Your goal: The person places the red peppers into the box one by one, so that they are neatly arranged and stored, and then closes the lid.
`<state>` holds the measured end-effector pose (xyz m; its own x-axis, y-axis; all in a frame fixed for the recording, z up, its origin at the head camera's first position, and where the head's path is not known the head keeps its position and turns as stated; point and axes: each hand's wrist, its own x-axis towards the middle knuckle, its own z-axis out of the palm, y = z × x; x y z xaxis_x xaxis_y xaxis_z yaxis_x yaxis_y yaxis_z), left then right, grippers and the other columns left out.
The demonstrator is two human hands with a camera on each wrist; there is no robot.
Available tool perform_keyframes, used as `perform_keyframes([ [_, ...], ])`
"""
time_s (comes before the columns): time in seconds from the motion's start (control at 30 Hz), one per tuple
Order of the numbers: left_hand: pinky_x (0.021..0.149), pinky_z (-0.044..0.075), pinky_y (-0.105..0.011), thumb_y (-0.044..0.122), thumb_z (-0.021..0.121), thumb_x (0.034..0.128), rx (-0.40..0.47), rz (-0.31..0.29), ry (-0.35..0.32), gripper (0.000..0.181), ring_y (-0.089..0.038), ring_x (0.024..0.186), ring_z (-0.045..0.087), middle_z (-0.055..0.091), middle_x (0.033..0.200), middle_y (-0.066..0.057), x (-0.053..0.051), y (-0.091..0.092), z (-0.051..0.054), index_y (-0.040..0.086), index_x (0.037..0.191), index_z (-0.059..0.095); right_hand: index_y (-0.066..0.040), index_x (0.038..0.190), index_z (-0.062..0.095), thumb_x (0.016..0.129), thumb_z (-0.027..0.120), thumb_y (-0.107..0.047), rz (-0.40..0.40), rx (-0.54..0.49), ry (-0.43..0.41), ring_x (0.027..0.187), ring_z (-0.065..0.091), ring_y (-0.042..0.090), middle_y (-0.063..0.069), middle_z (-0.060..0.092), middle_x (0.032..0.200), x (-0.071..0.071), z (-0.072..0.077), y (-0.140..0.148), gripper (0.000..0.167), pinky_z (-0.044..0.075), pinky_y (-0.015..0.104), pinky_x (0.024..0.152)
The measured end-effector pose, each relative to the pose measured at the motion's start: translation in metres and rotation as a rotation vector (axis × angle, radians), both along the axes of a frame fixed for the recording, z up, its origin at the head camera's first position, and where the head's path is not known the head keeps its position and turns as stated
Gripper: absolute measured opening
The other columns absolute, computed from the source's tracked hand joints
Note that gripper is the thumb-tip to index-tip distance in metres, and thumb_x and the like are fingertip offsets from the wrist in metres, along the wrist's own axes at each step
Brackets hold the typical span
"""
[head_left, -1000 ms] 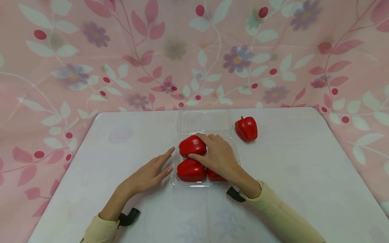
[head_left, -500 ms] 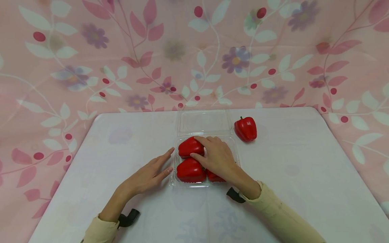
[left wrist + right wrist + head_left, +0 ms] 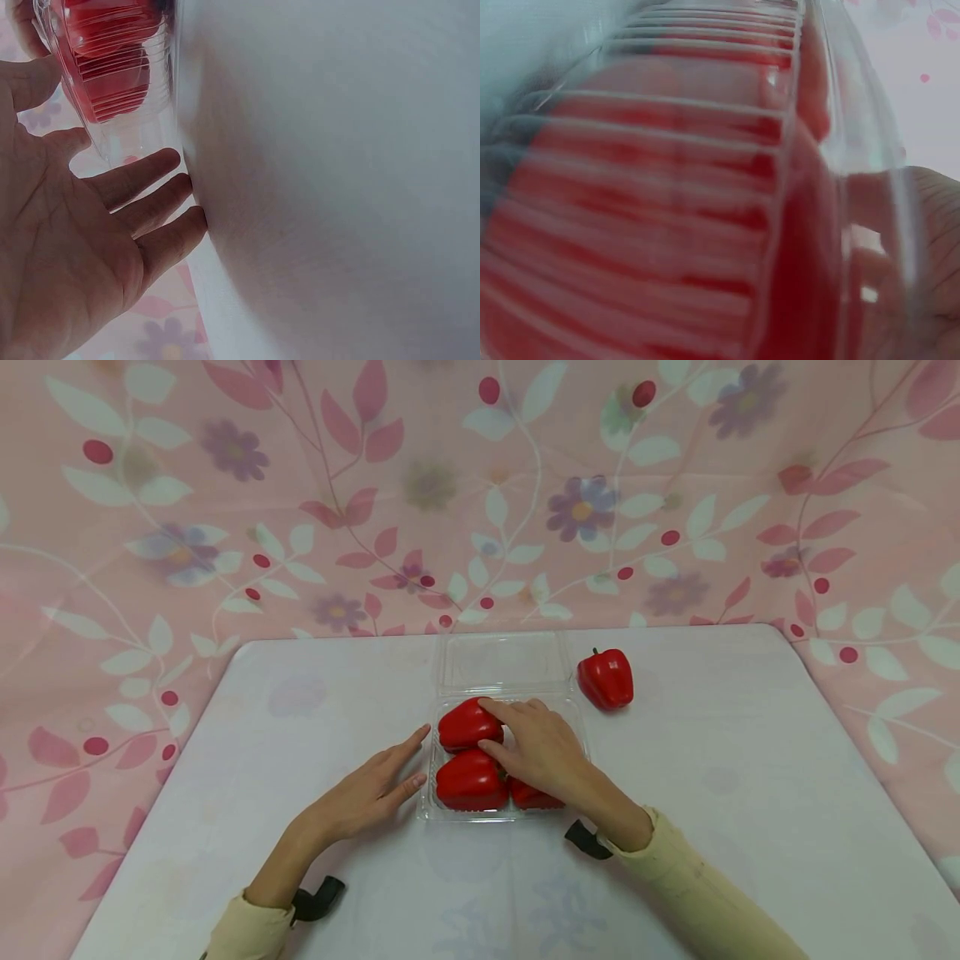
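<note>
The right hand (image 3: pixel 546 750) has eased slightly rightward, its thumb drawing back toward the right end of the far-left red bell pepper (image 3: pixel 467 724); the placing seems nearly finished. Whether it grips cannot be told. The left hand (image 3: pixel 367 793), fingers straight and spread, lies beside the clear clamshell box (image 3: pixel 472 817). The pepper, glossy and tapered, lies on its side in the box, behind the near-left pepper (image 3: pixel 471 782).

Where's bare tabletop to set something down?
Free: tabletop right of the lone pepper, and the patch left of the open lid, beyond the left hand. Crowded: the container, with at least three peppers inside and the right hand over it.
</note>
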<state>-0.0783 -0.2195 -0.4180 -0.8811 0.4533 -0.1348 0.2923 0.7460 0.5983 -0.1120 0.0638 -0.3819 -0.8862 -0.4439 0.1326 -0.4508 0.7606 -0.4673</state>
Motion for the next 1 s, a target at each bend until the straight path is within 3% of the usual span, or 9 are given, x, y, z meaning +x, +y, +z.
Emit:
perform_keyframes([
  [0.33,0.104,0.037,-0.060,0.056,0.047,0.0982,0.004,-0.004,-0.005,0.070,-0.029,0.140,0.036,0.034,0.156,-0.002,0.000,0.001,0.001,0.040,0.158,0.013,-0.020,0.144,0.051,0.086,0.076,-0.034,-0.008,-0.057,-0.064,0.104,0.056,0.021,0.004,0.067,0.116,0.000,0.005,0.010,0.065,0.053,0.041,0.081],
  [1.0,0.105,0.036,-0.061,0.057,0.047,0.0977,-0.005,-0.003,-0.009,0.071,-0.030,0.140,0.035,0.033,0.157,-0.002,-0.001,0.000,0.002,0.041,0.158,0.013,-0.019,0.137,0.059,0.086,0.076,-0.034,-0.072,-0.135,-0.017,0.097,0.061,0.020,0.003,0.067,0.109,0.004,0.025,0.037,0.056,0.055,0.035,0.069],
])
